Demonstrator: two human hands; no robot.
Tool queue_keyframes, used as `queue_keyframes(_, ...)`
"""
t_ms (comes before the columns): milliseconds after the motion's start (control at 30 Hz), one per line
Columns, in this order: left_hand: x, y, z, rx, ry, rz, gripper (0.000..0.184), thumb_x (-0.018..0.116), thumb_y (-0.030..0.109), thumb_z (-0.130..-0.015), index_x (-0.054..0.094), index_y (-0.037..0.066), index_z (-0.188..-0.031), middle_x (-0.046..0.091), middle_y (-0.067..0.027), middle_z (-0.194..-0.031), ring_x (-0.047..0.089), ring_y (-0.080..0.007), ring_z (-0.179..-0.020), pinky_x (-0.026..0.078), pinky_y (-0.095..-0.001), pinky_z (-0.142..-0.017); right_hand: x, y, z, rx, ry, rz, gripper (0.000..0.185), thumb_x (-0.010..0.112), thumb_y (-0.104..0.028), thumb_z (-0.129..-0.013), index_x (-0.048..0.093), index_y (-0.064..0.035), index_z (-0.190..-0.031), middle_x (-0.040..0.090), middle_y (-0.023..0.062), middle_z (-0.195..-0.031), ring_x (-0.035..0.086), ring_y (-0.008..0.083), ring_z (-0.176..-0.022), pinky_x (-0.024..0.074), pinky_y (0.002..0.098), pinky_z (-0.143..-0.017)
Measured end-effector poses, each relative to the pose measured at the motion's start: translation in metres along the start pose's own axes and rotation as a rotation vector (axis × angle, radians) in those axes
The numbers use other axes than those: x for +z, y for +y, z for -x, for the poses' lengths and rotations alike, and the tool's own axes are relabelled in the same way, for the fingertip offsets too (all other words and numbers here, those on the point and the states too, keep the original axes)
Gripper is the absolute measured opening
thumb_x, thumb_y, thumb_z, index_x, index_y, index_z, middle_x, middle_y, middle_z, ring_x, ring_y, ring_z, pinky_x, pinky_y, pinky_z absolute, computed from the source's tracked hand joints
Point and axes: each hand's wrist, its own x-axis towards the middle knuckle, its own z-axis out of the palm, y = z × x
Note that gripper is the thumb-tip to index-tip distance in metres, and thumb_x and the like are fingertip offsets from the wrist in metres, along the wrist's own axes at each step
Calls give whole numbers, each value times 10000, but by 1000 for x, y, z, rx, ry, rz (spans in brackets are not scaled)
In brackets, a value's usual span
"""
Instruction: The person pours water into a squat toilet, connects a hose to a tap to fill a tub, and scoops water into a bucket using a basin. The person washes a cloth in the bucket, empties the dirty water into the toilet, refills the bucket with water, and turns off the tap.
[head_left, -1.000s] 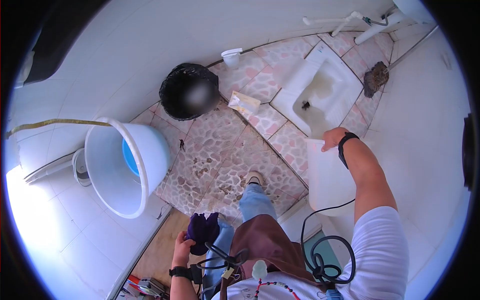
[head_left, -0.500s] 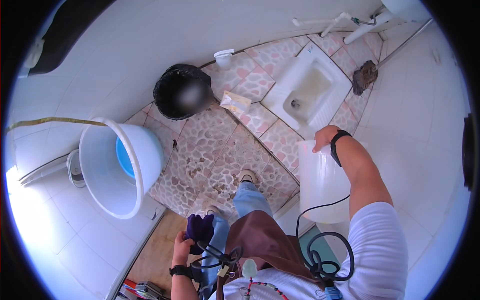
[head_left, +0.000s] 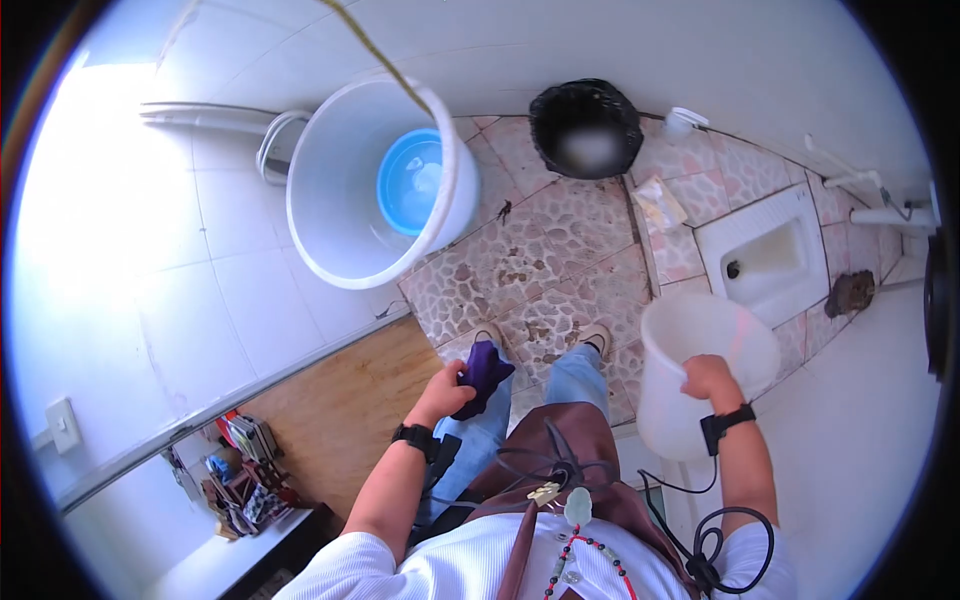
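Note:
My left hand (head_left: 443,393) is closed round a bunched dark purple cloth (head_left: 486,378), held over my left leg. My right hand (head_left: 712,380) grips the near rim of a translucent white bucket (head_left: 665,405). The bucket's mouth faces up toward me, and I see nothing inside it. Just beyond it is a white squat toilet (head_left: 712,268) set in the tiled floor. At the upper left stands a large white tub (head_left: 330,205) with a blue basin (head_left: 388,185) inside.
A bin with a black liner (head_left: 550,112) stands against the wall, near a small white container (head_left: 685,122). A paper packet (head_left: 660,205) lies on the raised tiles. A dirty mop head (head_left: 850,294) rests right of the toilet. Brown wood-look flooring (head_left: 345,400) begins lower left.
My view has turned left, so the tub, bin and toilet appear farther right. The bucket now shows its open mouth. Both hands keep hold of the cloth and the bucket.

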Motion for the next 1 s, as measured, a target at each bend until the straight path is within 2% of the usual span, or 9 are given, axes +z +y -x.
queue_keyframes(133, -26, 12, 8, 106, -2, -12, 439, 609, 111, -633, 526, 11, -1053, 606, -184, -860, 594, -287, -812, 460, -356, -725, -25, -93, 7, -150, 338, 8, 142, 618, -170, -684, 667, -118, -807, 623, 116, -734, 613, 275, -730, 474, 407, -643)
queue_keyframes(200, -39, 2, -3, 215, 19, 128, 343, 581, 26, -643, 523, 17, -981, 556, -67, -770, 534, -153, -712, 441, -275, -639, -24, -130, -20, -223, 539, 3, 143, 589, -137, -680, 655, -140, -807, 597, 107, -678, 603, 279, -684, 466, 408, -609)
queue_keyframes(367, -92, 2, 6, 234, -53, 398, 376, 591, 37, -635, 518, -2, -1002, 576, -91, -846, 549, -168, -802, 433, -266, -738, -17, -223, -125, -377, 986, -13, 112, 546, -104, -683, 630, -139, -748, 579, 91, -660, 598, 262, -670, 458, 389, -611)
queue_keyframes(600, -126, 22, 9, 395, -49, 723, 413, 603, -44, -649, 468, 10, -1036, 511, -36, -947, 486, -108, -883, 392, -239, -788, 6, -329, -216, -357, 660, 75, 120, 552, -112, -692, 605, -108, -799, 574, 107, -701, 578, 281, -704, 443, 380, -642)
queue_keyframes(700, -120, 39, 3, 479, -89, 793, 394, 601, -30, -679, 462, 3, -1046, 509, -42, -946, 484, -112, -882, 402, -247, -781, 38, -338, -218, -190, 470, -238, 158, 555, -131, -722, 585, -87, -871, 589, 137, -842, 582, 276, -797, 447, 385, -709)
queue_keyframes(800, -101, 19, -24, 573, -4, 463, 458, 617, 57, -705, 483, -1, -1139, 551, -91, -1010, 534, -187, -944, 424, -297, -816, 74, -326, -214, -88, 453, -668, 231, 556, -155, -714, 602, -45, -911, 600, 159, -926, 585, 299, -879, 450, 400, -774)
queue_keyframes(833, -97, 8, -31, 575, 10, 477, 458, 617, 57, -705, 483, -1, -1139, 551, -91, -1010, 534, -187, -944, 424, -297, -816, 36, -328, -189, -80, 249, -229, 274, 564, -189, -722, 628, -51, -950, 604, 159, -1001, 566, 299, -965, 442, 390, -831)
queue_keyframes(900, -88, -14, -39, 615, 110, 87, 440, 608, 82, -710, 517, 23, -1136, 550, -111, -1065, 543, -229, -964, 436, -315, -817, 1, -317, -168, -65, 207, -280, 272, 575, -211, -726, 640, -72, -950, 611, 156, -985, 569, 297, -963, 447, 386, -826)
queue_keyframes(1000, -101, -47, -46, 527, 246, 224, 398, 592, 72, -713, 549, 44, -1108, 555, -109, -1082, 553, -250, -959, 444, -328, -817, -39, -289, -153, 50, 173, -424, 296, 615, -255, -722, 634, -98, -972, 642, 152, -864, 630, 265, -801, 490, 368, -716)
